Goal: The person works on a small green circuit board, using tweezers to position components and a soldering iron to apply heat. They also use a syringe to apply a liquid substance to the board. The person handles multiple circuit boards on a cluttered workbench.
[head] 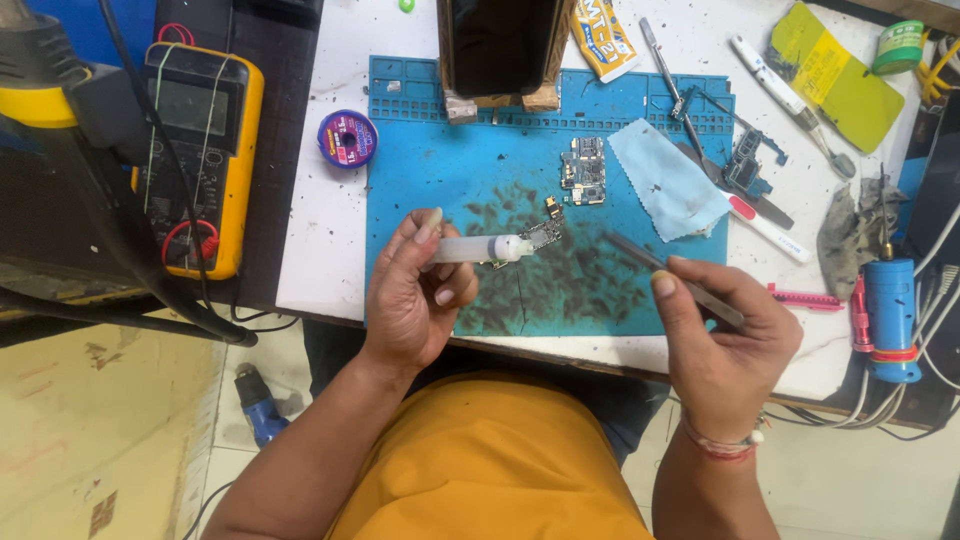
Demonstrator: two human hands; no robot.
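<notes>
Left hand (415, 295) gripped a translucent white plastic syringe (478, 248), fingers (428, 228) wrapped round the barrel and pinching it, probably so the tip could be steadied. The syringe sat over the blue rubber repair mat (470, 170), near its middle; long axis ran roughly level across the mat, nozzle pointing toward the mat's right side and touching a small grey circuit-board piece (543, 235). Whether that piece lay on the mat or was lifted, could not tell.

Right hand (722, 340) hovered off the mat's lower right corner, fingers pinching slim metal tweezers (665, 272), tips angled up-left toward the board piece but apart from it, likely kept ready.

Further up the mat lay a larger dark circuit board (583, 170), a pale blue cloth (665, 185) just right of it. Left of the mat, on the white desk (320, 230), sat a purple round solder spool (348, 138), and beyond it a yellow multimeter (200, 150).
</notes>
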